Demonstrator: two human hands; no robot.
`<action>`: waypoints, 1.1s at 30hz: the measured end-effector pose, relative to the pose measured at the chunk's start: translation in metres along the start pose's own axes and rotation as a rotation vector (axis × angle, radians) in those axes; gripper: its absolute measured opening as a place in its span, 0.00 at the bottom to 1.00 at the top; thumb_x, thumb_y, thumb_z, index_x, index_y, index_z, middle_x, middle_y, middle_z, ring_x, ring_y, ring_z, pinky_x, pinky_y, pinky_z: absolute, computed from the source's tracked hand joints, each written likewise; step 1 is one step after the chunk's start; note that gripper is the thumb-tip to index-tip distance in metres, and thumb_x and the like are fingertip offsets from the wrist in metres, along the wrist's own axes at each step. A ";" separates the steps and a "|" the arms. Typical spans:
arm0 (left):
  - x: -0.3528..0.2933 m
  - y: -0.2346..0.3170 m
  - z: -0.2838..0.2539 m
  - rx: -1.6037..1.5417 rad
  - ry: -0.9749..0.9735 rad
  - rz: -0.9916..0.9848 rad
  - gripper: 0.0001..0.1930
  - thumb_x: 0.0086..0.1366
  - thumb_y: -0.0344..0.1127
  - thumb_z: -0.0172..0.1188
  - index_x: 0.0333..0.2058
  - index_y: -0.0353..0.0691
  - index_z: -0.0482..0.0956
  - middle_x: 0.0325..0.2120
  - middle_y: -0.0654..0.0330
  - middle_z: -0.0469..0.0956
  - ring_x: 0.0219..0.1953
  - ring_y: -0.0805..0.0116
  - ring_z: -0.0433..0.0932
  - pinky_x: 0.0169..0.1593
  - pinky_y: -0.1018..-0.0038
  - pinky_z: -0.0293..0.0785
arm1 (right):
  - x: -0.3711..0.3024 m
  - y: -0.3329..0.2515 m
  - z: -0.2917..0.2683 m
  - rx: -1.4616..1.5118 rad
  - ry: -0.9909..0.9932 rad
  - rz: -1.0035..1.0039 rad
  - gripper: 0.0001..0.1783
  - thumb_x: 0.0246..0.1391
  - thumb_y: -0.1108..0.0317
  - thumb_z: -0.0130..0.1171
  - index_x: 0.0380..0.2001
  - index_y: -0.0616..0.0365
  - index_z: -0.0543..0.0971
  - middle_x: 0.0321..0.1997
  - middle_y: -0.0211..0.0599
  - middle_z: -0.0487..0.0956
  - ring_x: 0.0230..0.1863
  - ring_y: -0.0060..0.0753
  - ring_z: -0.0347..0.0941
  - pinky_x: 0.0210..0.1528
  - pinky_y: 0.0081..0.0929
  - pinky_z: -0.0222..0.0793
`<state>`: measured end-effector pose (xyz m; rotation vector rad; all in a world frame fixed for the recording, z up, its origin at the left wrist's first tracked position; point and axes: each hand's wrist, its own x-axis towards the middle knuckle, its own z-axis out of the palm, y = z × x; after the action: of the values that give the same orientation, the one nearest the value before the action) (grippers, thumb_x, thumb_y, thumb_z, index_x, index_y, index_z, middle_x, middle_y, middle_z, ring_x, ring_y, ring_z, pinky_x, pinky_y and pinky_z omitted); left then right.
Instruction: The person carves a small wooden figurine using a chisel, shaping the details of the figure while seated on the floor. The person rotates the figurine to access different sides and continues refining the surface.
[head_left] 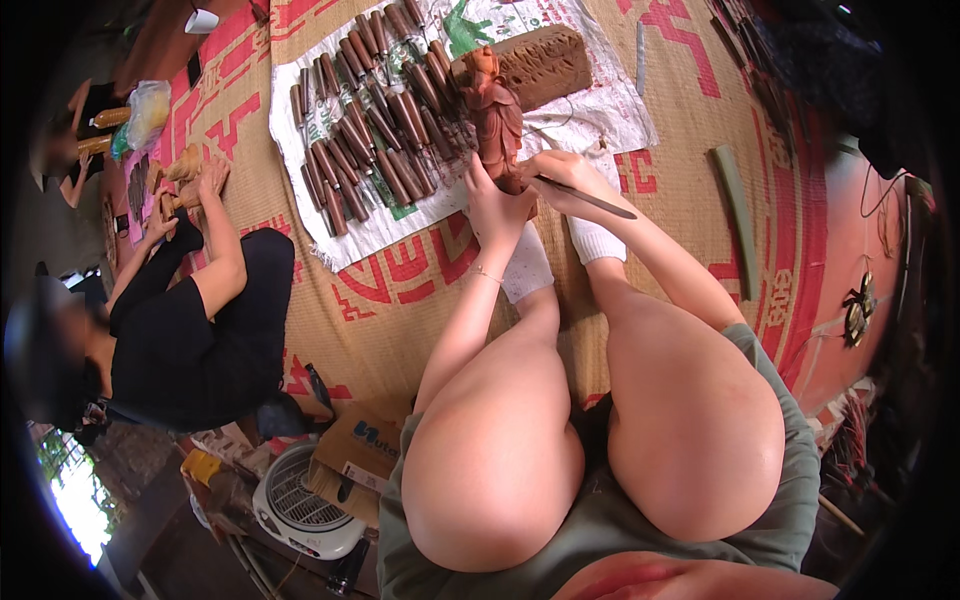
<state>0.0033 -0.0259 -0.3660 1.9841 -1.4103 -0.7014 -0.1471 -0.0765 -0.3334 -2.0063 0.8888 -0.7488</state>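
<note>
Gripping wooden figurine point(496, 110) base, left hand point(495, 205) fingers wrapped | right hand point(562, 175) fingers pinching chisel point(590, 198) beside it

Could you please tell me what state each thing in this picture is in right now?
Wooden figure: upright, gripped at its base by the left hand.
Carving tool: held in the right hand, tip at the figure.
Chisels: lying in rows on the white cloth.
Fan: lying flat, unused.
</note>
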 end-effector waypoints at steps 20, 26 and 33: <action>-0.017 0.021 0.029 0.145 0.106 0.119 0.47 0.53 0.45 0.65 0.64 0.28 0.50 0.49 0.39 0.62 0.50 0.41 0.63 0.52 0.52 0.64 | 0.014 0.034 -0.023 -0.272 0.048 -0.111 0.12 0.49 0.71 0.56 0.39 0.59 0.76 0.43 0.45 0.79 0.45 0.48 0.76 0.46 0.37 0.73; -0.019 0.020 0.036 0.170 0.144 0.126 0.46 0.54 0.43 0.65 0.64 0.27 0.50 0.50 0.40 0.61 0.50 0.41 0.63 0.52 0.52 0.65 | -0.003 0.023 -0.024 -0.371 -0.110 -0.142 0.12 0.46 0.73 0.54 0.37 0.60 0.75 0.44 0.42 0.79 0.50 0.44 0.74 0.48 0.35 0.73; -0.020 0.019 0.041 0.179 0.156 0.145 0.46 0.55 0.43 0.64 0.64 0.25 0.49 0.50 0.40 0.61 0.51 0.41 0.63 0.52 0.53 0.64 | 0.004 0.018 -0.029 -0.367 -0.069 -0.175 0.14 0.46 0.70 0.55 0.38 0.63 0.74 0.46 0.42 0.78 0.50 0.45 0.74 0.47 0.35 0.73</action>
<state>-0.0439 -0.0187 -0.3789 1.9982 -1.5483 -0.3591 -0.1727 -0.0997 -0.3336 -2.4438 0.8659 -0.6405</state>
